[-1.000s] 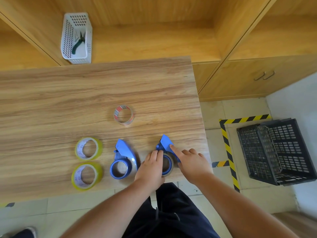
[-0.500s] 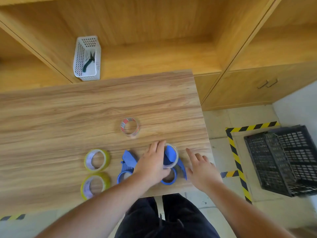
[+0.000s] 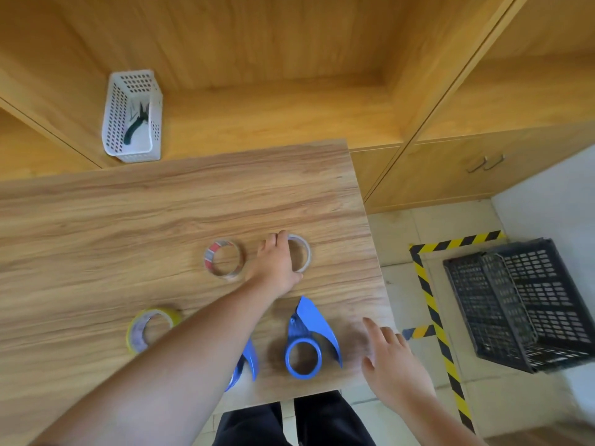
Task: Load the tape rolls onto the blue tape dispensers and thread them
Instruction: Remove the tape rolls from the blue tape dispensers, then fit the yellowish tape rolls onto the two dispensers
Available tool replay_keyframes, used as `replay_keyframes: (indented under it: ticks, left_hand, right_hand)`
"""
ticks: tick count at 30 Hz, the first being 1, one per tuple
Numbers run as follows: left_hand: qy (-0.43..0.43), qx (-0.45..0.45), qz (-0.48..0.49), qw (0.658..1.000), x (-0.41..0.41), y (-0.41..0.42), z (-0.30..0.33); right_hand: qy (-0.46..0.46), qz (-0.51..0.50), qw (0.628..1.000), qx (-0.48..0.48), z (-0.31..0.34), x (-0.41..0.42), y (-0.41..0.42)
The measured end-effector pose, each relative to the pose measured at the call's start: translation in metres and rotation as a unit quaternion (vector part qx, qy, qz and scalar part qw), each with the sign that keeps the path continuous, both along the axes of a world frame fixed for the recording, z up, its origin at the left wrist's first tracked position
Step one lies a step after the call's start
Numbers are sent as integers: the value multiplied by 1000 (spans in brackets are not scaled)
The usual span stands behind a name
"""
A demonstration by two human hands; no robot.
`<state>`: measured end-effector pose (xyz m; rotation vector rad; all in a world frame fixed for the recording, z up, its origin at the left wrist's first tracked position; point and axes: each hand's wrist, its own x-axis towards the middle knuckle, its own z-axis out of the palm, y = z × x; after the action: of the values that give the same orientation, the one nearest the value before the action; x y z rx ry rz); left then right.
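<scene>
Wooden table [image 3: 128, 220], seen from above, with open wooden shelving behind it and a black crate [image 3: 521, 304] on the floor to the right. On the shelf stands a white perforated basket [image 3: 130, 117] holding a dark-handled tool. The left arm crosses the table diagonally; the left hand [image 3: 277, 265] lies on the near-left rim of a nearly empty clear tape roll [image 3: 301, 252], fingers curled over it, thumb at its near edge, the ring flat on the table. The right hand [image 3: 391, 362] hovers over the table's near right corner, fingers spread, holding nothing.

Nearest the body lie two blue tape dispensers: the right dispenser [image 3: 307, 339] is in full view, its hub ring bare, between the two hands and just left of the right hand; the left dispenser [image 3: 248, 362] is largely hidden under the left forearm, so its load cannot be told. A red-printed tape roll [image 3: 223, 259] lies just left of the left hand. A yellow tape roll [image 3: 149, 326] lies further left and nearer.

Step in hand, as judged: the spent ring is being set aside, leaving the right dispenser unloaded. The next move calls for picking a full roll, seating it squarely on the bare hub, then drawing its free end out toward the blade.
</scene>
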<state>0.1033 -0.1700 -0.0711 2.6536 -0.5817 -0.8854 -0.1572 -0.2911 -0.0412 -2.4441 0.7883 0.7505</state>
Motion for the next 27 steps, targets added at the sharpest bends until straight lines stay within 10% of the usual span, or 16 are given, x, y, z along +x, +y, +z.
replay_keyframes:
  ticks: [12, 27]
  left_hand:
    - [13, 0, -14, 1000, 1, -5, -16]
    - [-94, -25, 91, 991, -25, 195, 30]
  right_hand:
    - [-16, -3, 1000, -3, 13, 17, 8]
    - [-156, 288, 944, -45, 20, 90, 108]
